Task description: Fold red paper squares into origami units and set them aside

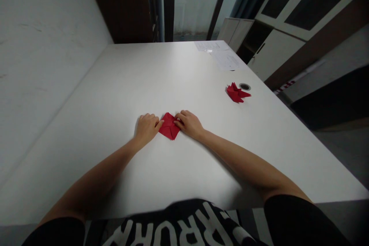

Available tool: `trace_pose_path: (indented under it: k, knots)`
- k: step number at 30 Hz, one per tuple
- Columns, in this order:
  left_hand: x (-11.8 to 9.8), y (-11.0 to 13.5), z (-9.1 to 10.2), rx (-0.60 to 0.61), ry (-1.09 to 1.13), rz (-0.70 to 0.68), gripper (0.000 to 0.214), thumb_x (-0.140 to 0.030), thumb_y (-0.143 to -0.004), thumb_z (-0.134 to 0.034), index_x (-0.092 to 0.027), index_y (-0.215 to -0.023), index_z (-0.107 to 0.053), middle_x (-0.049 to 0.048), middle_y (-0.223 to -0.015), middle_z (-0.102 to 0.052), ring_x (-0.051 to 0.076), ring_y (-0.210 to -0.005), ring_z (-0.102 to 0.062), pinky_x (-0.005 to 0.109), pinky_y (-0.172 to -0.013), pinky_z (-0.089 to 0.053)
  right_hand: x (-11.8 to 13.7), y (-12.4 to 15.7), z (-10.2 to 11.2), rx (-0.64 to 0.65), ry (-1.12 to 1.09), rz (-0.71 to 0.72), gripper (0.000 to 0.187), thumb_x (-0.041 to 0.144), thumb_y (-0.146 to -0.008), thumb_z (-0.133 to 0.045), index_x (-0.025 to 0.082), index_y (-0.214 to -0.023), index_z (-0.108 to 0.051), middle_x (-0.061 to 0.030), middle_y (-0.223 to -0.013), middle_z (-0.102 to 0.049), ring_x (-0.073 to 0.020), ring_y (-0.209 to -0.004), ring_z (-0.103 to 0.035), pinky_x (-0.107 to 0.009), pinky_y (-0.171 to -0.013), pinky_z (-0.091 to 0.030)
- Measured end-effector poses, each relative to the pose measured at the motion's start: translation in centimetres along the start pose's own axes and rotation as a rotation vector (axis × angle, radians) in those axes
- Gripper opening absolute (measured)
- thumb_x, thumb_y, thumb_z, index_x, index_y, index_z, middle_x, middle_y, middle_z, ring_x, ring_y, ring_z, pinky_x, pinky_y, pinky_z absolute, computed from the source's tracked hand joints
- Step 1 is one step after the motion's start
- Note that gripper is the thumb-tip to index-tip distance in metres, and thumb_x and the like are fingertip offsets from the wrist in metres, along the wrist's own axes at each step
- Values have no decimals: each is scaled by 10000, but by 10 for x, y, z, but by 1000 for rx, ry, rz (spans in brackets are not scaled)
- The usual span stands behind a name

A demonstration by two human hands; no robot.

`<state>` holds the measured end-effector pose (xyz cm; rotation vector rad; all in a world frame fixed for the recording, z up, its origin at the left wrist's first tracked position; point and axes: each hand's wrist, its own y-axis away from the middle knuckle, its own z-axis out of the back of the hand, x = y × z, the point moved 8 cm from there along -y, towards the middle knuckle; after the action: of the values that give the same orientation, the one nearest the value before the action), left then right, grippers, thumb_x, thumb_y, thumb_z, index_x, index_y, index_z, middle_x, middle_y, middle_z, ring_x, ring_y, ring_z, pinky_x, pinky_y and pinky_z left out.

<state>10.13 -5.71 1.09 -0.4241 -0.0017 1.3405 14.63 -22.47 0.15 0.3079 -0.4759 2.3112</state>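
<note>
Lowest in view, along the near bench edge: a black top with white lettering, partly blurred. Just beyond, on the white bench, left hand and right hand to either side of a folded red origami paper. Both hands narrow and curled, fingertips on opposite corners of the paper, heels near the bench surface; firmness of pinch impossible to tell from this view. Paper lying flat between the hands, set diamond-wise, layered edges visible, inner folds too small to read. Risks at this spot: uneven fingertip pressure, giving a skewed crease; released pressure, letting the layers spring apart; a sideways push, sliding the thin paper over the smooth surface. Farther out, to the right: a second red origami figure, spiky and many-pointed, just beside a round grommet set in the bench. Risk there: a stray sleeve or elbow, nudging the figure toward that opening. Farther still, near the far bench corner: two sheets of printed paper, overlapping. Beyond the bench: a white wall on the left, a white cabinet on the right, a glazed door straight ahead.
</note>
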Motion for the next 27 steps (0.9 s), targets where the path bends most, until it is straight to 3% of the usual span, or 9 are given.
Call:
trace_pose_path:
  k: [3, 5, 9, 13, 16, 22, 27]
  knots:
    - [-3, -2, -3, 42, 76, -19, 221, -363, -970, -535, -217, -825, -616, 51, -811, -632, 226, -799, -568, 367, -741, -388, 2, 0, 1, -2, 16, 31, 184, 319, -987, -562, 210, -1098, -660, -80, -962, -624, -218, -923, -541, -319, -807, -412]
    - [-3, -2, -5, 54, 135, -5, 140, -325, -954, -562, -224, -1022, -630, 33, -831, -638, 220, -803, -581, 359, -747, -406, 4, 0, 2, 4, 30, 48, 193, 313, -987, -557, 207, -1108, -664, -87, -973, -617, -224, -932, -528, -328, -816, -415]
    - [-4, -1, -2, 20, 129, 13, 371, -294, -945, -577, -240, -1311, -556, 64, -979, -658, 245, -933, -594, 388, -846, -440, 10, 0, 1, 35, 59, 100, 235, 306, -990, -548, 204, -1160, -675, -108, -1022, -601, -237, -956, -503, -358, -856, -415]
    - [-10, -1, -4, 35, 82, -64, 359, -250, -969, -516, -319, -1307, -615, 88, -1252, -616, 279, -1170, -534, 449, -980, -425, 16, 0, 0, 66, 101, 145, 304, 312, -1000, -526, 218, -1259, -653, -121, -1076, -589, -254, -999, -490, -378, -877, -408]
    - [-8, -1, -6, 21, 94, -77, 377, -245, -974, -499, -324, -1324, -613, 80, -1370, -567, 286, -1278, -479, 491, -1075, -385, 14, 0, 1, 44, 132, 90, 329, 335, -991, -541, 203, -1276, -641, -140, -1090, -583, -276, -1013, -482, -398, -878, -409]
    - [-1, -1, -10, -6, 135, -44, 375, -307, -943, -574, -233, -1310, -589, 124, -1392, -559, 302, -1312, -465, 511, -1140, -338, 11, 0, 1, 33, 120, 25, 277, 320, -975, -570, 213, -1209, -673, -133, -1058, -581, -276, -1004, -486, -399, -883, -412]
    - [-6, 0, -10, 7, 193, -22, 319, -312, -886, -666, -218, -1183, -596, 109, -1293, -587, 292, -1236, -504, 485, -1082, -387, 10, 0, 1, 15, -9, 26, 250, 261, -956, -590, 219, -1179, -694, -103, -1039, -593, -240, -959, -503, -374, -873, -414]
